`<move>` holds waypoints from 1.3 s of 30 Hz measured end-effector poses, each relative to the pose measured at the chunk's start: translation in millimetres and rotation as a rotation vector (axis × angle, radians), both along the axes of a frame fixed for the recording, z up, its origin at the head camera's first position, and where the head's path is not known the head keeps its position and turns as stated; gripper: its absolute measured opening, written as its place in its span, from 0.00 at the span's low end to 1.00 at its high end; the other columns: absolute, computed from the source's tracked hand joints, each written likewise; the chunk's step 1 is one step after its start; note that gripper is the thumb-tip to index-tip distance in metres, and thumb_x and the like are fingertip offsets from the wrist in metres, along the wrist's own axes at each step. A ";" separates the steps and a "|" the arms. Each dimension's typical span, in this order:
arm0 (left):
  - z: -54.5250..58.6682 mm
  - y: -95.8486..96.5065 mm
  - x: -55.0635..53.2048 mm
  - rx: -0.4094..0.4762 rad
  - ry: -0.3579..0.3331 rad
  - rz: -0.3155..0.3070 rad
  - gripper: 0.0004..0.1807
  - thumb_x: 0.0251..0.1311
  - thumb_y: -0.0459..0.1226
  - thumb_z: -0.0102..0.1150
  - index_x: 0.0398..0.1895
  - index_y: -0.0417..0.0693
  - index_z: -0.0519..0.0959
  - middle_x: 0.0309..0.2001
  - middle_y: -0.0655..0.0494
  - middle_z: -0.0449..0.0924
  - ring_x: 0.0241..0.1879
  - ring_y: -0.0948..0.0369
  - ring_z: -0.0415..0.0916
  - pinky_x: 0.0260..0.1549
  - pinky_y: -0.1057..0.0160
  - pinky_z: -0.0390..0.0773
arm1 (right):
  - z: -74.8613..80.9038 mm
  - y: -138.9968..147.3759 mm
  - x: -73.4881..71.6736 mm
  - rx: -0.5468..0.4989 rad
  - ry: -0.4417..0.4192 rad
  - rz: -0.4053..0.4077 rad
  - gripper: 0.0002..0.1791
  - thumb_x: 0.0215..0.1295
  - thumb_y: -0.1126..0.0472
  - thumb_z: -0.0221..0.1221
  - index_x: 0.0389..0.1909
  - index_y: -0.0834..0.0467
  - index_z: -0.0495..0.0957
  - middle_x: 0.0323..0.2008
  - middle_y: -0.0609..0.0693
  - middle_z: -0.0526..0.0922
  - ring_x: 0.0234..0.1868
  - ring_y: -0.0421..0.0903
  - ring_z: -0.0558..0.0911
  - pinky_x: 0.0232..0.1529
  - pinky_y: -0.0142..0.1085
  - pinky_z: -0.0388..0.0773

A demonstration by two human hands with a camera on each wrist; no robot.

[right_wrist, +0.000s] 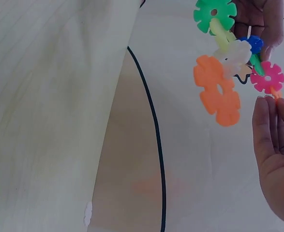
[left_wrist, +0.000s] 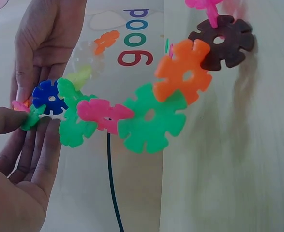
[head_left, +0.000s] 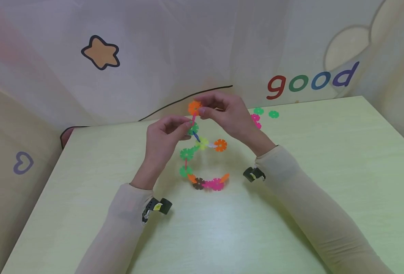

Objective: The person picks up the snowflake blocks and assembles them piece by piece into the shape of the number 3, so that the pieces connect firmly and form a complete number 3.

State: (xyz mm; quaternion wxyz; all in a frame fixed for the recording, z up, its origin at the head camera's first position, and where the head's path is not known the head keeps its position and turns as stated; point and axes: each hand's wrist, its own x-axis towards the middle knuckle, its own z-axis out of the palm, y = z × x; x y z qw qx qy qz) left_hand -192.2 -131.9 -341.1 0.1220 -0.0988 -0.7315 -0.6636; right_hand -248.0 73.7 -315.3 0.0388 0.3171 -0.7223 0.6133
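Note:
A chain of flower-shaped plastic interlocking discs hangs in a curve beneath both hands in the head view. My left hand pinches a green disc near the chain's upper end. Above it, my right hand pinches the topmost orange disc between thumb and fingers. A pink disc links these two discs, as the right wrist view shows. A blue disc follows below the green one. A side branch ends in another orange disc. Brown disc and pink pieces form the lower end.
Loose green discs and pink discs lie near the table's back edge, behind the right forearm. The pale table meets a printed curtain at the back.

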 end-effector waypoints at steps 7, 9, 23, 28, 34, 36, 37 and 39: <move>3.6 -4.8 1.7 -0.037 0.038 0.078 0.13 0.71 0.37 0.69 0.51 0.37 0.87 0.43 0.51 0.89 0.36 0.58 0.85 0.42 0.63 0.87 | -0.1 -7.2 0.7 -0.018 -0.011 0.075 0.13 0.70 0.72 0.67 0.54 0.67 0.83 0.46 0.56 0.88 0.45 0.54 0.88 0.52 0.43 0.87; 4.7 -5.4 1.8 -0.028 0.049 0.085 0.13 0.70 0.36 0.70 0.51 0.37 0.87 0.43 0.51 0.89 0.35 0.58 0.85 0.40 0.63 0.87 | -0.3 -9.4 1.2 -0.017 -0.011 0.100 0.13 0.70 0.72 0.67 0.54 0.67 0.84 0.47 0.55 0.88 0.46 0.53 0.88 0.52 0.44 0.87; 2.8 -7.3 -0.3 0.055 0.039 0.087 0.11 0.70 0.35 0.70 0.47 0.34 0.86 0.37 0.52 0.89 0.32 0.59 0.86 0.42 0.61 0.89 | 6.7 2.4 -2.7 0.044 -0.052 0.029 0.14 0.73 0.67 0.66 0.57 0.66 0.84 0.49 0.58 0.88 0.47 0.53 0.89 0.55 0.41 0.86; -1.1 -5.1 -0.4 0.083 0.025 0.082 0.10 0.69 0.33 0.71 0.47 0.34 0.86 0.36 0.52 0.89 0.31 0.59 0.86 0.43 0.60 0.89 | 8.7 24.4 -12.4 -0.007 -0.085 -0.055 0.12 0.73 0.67 0.67 0.54 0.64 0.85 0.47 0.59 0.88 0.45 0.51 0.88 0.54 0.40 0.86; -0.8 -3.0 -0.5 0.108 0.013 0.087 0.09 0.69 0.31 0.70 0.46 0.33 0.85 0.36 0.53 0.88 0.31 0.59 0.86 0.42 0.59 0.89 | 5.6 54.0 -30.4 0.060 -0.162 -0.170 0.15 0.74 0.62 0.67 0.58 0.60 0.84 0.49 0.57 0.88 0.47 0.47 0.88 0.57 0.39 0.84; -0.5 -3.1 -0.8 0.116 0.012 0.089 0.09 0.69 0.31 0.70 0.46 0.32 0.85 0.36 0.53 0.88 0.31 0.59 0.86 0.43 0.59 0.89 | 3.3 62.4 -38.5 0.116 -0.181 -0.198 0.15 0.75 0.60 0.66 0.59 0.59 0.84 0.50 0.56 0.87 0.49 0.49 0.88 0.58 0.39 0.84; 0.0 -3.1 -0.6 0.120 0.013 0.089 0.09 0.69 0.31 0.70 0.46 0.32 0.85 0.36 0.53 0.88 0.31 0.60 0.86 0.42 0.59 0.89 | 2.2 66.0 -42.5 0.143 -0.189 -0.208 0.16 0.76 0.59 0.66 0.59 0.60 0.83 0.51 0.57 0.86 0.49 0.50 0.87 0.59 0.40 0.84; 0.2 -3.5 -0.6 0.126 0.011 0.090 0.09 0.69 0.31 0.70 0.46 0.32 0.85 0.36 0.53 0.88 0.31 0.60 0.86 0.43 0.59 0.89 | -0.5 72.7 -50.7 0.197 -0.199 -0.219 0.17 0.76 0.59 0.65 0.60 0.61 0.82 0.52 0.58 0.85 0.51 0.53 0.86 0.59 0.40 0.83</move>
